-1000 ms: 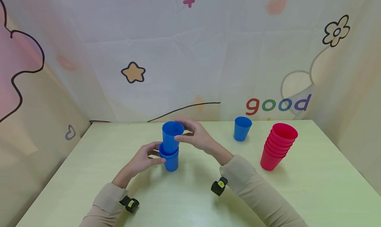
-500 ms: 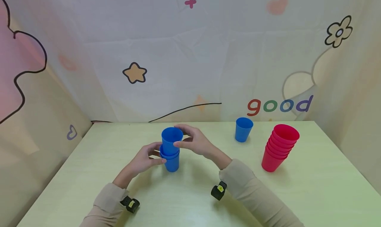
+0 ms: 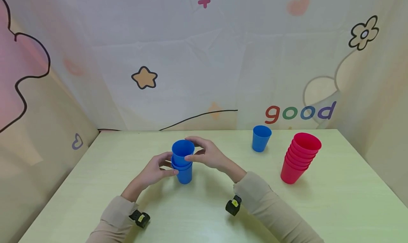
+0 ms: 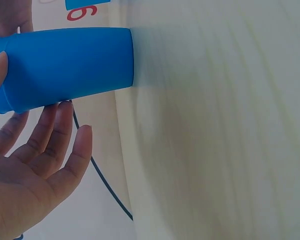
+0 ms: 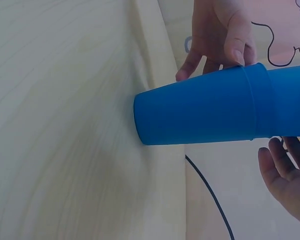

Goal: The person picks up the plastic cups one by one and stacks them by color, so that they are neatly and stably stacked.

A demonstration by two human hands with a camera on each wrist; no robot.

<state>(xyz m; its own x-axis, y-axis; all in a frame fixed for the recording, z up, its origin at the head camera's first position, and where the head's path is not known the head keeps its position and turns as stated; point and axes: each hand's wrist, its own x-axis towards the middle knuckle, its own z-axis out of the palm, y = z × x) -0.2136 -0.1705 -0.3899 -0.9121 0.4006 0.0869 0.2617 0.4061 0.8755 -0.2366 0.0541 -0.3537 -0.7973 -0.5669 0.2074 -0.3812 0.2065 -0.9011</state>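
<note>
A short stack of blue cups (image 3: 184, 175) stands upright on the table, its lower end touching the tabletop in both wrist views. My left hand (image 3: 157, 169) holds the stack near its rim, thumb in front and fingers behind. The upper blue cup (image 3: 182, 151) sits partly inside the stack, mouth up. At its right side my right hand (image 3: 208, 153) grips this cup between thumb and fingers near the rim. In the right wrist view the nested rims of the lower blue cups (image 5: 200, 110) show, with the upper cup (image 5: 290, 100) protruding.
Another blue cup (image 3: 261, 139) stands alone at the back right of the table (image 3: 204, 214). A leaning-looking stack of several red cups (image 3: 299, 159) stands farther right. A printed cloth (image 3: 178, 76) hangs behind the table and along its sides.
My right hand has lowered the upper blue cup deeper into the stack, so less of it shows above the rim. My left hand stays on the stack; the other cups have not moved.
</note>
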